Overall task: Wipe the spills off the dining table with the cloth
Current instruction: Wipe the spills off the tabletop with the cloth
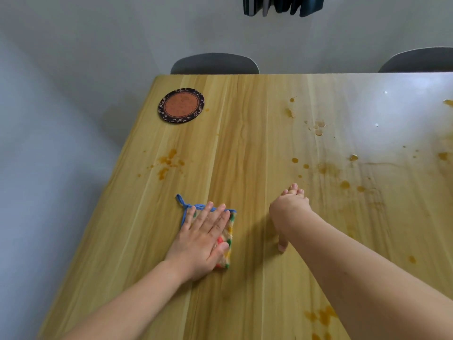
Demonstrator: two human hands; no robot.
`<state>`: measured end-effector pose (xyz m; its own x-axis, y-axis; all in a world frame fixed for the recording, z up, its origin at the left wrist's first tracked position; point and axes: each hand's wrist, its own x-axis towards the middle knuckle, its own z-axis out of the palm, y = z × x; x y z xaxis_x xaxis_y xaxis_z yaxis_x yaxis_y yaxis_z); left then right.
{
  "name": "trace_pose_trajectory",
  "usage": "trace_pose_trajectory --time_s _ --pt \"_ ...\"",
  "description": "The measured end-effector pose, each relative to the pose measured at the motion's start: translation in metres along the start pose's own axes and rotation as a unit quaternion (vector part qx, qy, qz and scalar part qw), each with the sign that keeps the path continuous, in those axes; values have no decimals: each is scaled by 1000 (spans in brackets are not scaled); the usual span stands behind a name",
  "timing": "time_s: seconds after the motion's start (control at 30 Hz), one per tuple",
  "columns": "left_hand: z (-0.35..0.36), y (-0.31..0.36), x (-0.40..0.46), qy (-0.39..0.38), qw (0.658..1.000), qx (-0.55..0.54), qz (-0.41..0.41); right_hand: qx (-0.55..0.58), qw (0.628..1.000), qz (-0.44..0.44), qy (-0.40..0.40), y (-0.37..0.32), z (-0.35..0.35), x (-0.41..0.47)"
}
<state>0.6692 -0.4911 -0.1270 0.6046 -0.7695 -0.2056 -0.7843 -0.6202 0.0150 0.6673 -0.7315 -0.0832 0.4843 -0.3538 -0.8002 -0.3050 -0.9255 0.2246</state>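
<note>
A small square cloth [230, 231] with a blue edge, a blue loop and coloured dots lies flat on the wooden dining table [245, 143]. My left hand [203, 239] presses flat on top of it with fingers spread, covering most of it. My right hand [290, 204] leans on the table to the right of the cloth, fingers and thumb touching the wood, holding nothing. Orange-brown spills show in patches: one at the left [169, 163], a scatter at the right [328, 168], drops further back [318, 128] and a blot near the front edge [321, 315].
A round dark coaster with an orange centre [181, 105] lies at the back left of the table. Two grey chair backs [214, 63] [419, 60] stand behind the far edge. The table's left edge runs diagonally beside my left arm.
</note>
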Motion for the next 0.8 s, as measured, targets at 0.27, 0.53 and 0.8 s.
trace_pose_trajectory --time_s 0.27,0.53,0.8 --pt "-32 -44 100 -3 999 6 -49 11 1000 1 4 1 2 7" --pt "-40 -70 145 2 997 -7 -70 -7 1000 2 5 -6 -6 2" --pt "-22 -42 63 -6 997 -35 -67 -130 991 9 23 -9 -16 -39"
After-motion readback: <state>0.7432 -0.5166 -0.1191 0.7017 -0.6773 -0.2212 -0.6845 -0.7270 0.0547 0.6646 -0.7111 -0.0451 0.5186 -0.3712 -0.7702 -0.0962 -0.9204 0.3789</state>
